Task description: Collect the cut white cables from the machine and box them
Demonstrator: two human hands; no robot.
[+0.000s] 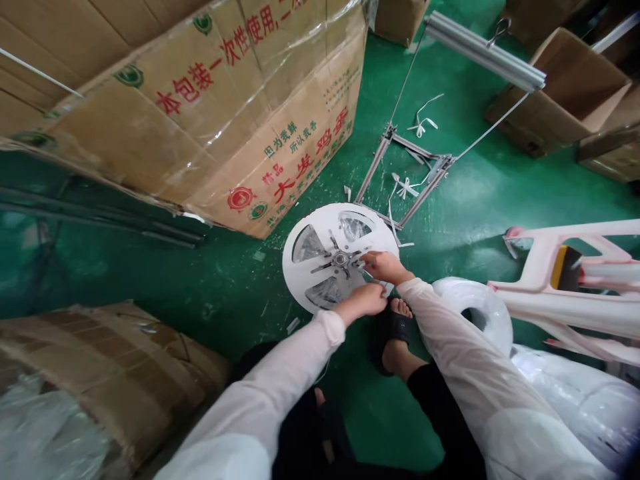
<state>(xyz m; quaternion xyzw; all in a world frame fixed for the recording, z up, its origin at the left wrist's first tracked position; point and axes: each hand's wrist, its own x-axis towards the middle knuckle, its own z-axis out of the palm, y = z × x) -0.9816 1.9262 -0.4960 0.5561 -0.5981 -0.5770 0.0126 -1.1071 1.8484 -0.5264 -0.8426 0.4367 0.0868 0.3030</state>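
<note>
A large white reel (pixel 320 227) with wide cut-outs lies on the green floor before me. At its centre sits a metal hub (pixel 341 259) with several slotted arms. My right hand (pixel 385 267) reaches over the reel's right side, its fingers closed at a small metal piece by the end of a hub arm; what exactly is pinched is too small to tell. Just below it, my left hand (pixel 371 299) is curled closed over the lower right part of the reel, near the rim. Whatever lies inside those fingers is hidden.
A big cardboard box (pixel 225 133) stands upper left, a carton (pixel 125 373) lower left. Behind the reel is a metal frame (pixel 425 160) with a roller (pixel 485 50). Loose white strap (pixel 406 188) lies inside. At right are a white coil (pixel 473 310) and pink-white stand (pixel 575 293).
</note>
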